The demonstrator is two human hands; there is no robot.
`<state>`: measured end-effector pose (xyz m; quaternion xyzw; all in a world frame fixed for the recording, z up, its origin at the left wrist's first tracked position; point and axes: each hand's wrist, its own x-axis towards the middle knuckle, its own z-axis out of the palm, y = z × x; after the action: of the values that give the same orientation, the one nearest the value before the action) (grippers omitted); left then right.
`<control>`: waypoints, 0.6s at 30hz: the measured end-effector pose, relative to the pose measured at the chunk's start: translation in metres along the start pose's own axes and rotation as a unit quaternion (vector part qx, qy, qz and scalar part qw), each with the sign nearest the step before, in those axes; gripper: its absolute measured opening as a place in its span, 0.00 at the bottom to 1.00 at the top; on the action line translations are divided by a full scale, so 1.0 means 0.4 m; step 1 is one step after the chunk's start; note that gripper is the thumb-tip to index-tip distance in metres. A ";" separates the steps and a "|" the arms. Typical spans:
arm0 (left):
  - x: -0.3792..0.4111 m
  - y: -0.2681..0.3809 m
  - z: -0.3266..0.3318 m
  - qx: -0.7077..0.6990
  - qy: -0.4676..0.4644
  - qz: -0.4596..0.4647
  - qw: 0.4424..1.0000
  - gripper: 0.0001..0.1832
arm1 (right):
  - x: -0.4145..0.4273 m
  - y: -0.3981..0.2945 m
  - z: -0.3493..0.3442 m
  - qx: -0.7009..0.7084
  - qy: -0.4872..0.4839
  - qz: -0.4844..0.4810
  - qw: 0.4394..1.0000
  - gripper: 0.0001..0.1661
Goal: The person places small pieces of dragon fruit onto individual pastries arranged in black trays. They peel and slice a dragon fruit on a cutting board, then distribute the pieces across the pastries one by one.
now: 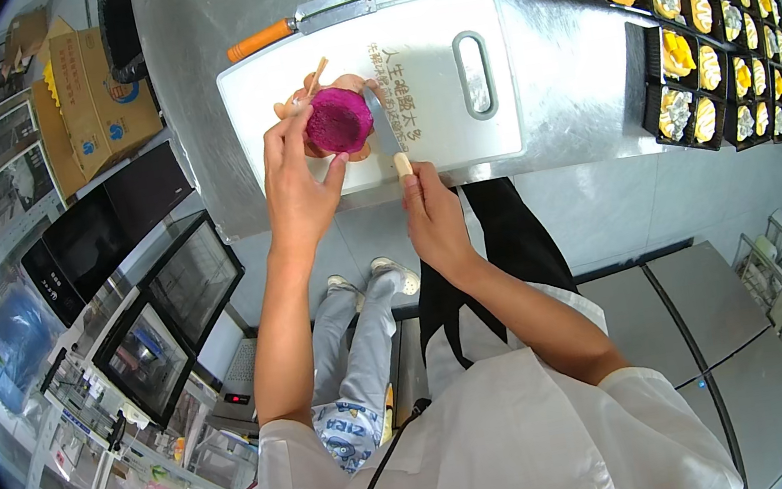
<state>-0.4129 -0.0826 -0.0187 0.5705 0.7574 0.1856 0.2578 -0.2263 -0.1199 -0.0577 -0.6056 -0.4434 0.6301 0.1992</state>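
Note:
A round magenta piece, apparently red dragon fruit (pixel 339 121), lies over paler peel-like pieces on a white cutting board (pixel 422 20). My left hand (pixel 301 174) grips its left and near edges between thumb and fingers. In my right hand (pixel 433 219) is the pale handle of a small knife (pixel 385 124); its blade points away from me, along the fruit's right side. Whether the blade touches the fruit I cannot tell. A peeler-like tool with an orange handle (pixel 262 39) and a flat metal head lies along the board's far edge.
The board rests on a steel table (pixel 574 73). Black trays (pixel 645 17) of topped pastries stand at the right. To the left are a cardboard box (pixel 96 99) and a black appliance (pixel 108 226). Another person's legs (pixel 356 341) show below the table, left of me.

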 end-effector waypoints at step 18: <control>0.000 0.010 0.002 0.011 -0.001 -0.008 1.000 0.37 | 0.026 -0.046 -0.061 -0.159 0.098 -0.128 0.974 0.10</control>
<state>-0.4094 -0.0816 -0.0171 0.5669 0.7639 0.1749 0.2538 -0.2108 -0.0941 -0.0460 -0.6265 -0.5898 0.4588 0.2218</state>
